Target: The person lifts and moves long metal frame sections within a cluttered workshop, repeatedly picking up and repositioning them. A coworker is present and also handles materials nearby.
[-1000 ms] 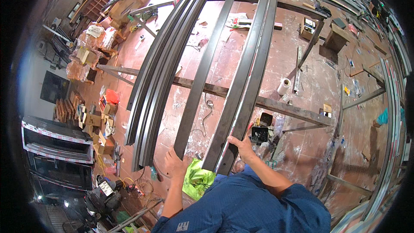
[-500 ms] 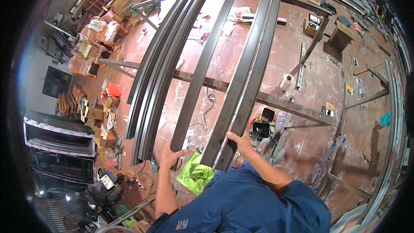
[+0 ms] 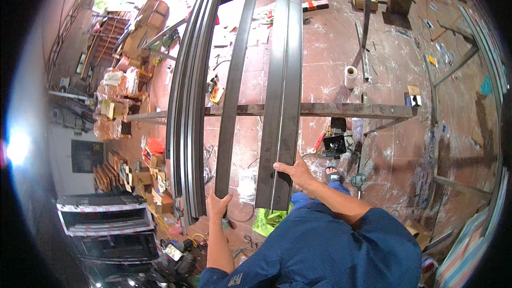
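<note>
Long dark grey metal profiles run away from me across a metal rack. My left hand (image 3: 218, 206) grips the near end of a single narrow profile (image 3: 235, 85), thumb over its right edge. To its right, two wider profiles lie side by side, the left one (image 3: 270, 117) and the right one (image 3: 288, 117). My right hand (image 3: 295, 175) is wrapped round the right one from its outer side, the thumb resting on top near the seam; its other fingers are hidden beneath. A bundle of ribbed profiles (image 3: 188, 96) lies left of my left hand.
The rack's crossbar (image 3: 357, 110) passes under the profiles. A white roll (image 3: 350, 77) stands beyond it, with an open black case (image 3: 334, 145) on the near side. Bright green material (image 3: 268, 222) shows below the profile ends. Cartons (image 3: 152, 13) and stacked frames (image 3: 106, 218) are at left.
My view has turned, so the profiles now run straighter away from me. Both hands keep their hold. The gap between the two wider profiles has narrowed, and my foot now shows at right.
</note>
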Demonstrator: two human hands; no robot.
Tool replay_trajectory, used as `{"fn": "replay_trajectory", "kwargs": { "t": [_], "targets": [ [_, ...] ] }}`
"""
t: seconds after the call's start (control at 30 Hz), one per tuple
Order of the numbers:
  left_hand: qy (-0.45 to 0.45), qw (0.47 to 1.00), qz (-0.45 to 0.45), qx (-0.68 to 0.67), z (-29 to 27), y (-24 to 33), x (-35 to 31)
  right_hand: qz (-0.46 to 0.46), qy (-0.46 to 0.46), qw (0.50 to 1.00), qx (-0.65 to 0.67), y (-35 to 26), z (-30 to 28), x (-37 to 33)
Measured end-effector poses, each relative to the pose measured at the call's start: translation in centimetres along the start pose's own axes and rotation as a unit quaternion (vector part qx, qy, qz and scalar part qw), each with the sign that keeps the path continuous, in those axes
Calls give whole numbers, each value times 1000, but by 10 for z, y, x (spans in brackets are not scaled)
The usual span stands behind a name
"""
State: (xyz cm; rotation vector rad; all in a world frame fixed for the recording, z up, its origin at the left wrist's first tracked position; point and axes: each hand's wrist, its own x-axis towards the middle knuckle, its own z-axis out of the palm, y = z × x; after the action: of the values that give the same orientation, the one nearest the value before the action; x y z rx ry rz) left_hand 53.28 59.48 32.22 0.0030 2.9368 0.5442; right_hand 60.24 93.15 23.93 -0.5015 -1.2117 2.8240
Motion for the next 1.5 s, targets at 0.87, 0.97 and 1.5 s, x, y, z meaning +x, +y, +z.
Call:
{"fn": "replay_trajectory", "kwargs": {
  "t": [0.87, 0.97, 1.5],
  "targets": [
    [22, 996, 68, -48, 15, -27, 7, 27, 7, 999, -22, -7, 11, -6],
    [241, 956, 16, 167, -14, -27, 33, 6, 11, 998, -67, 0, -3, 0],
    [-160, 908, -141, -361, -32, -68, 21, -14, 29, 992, -118, -5, 7, -5]
  ]
}}
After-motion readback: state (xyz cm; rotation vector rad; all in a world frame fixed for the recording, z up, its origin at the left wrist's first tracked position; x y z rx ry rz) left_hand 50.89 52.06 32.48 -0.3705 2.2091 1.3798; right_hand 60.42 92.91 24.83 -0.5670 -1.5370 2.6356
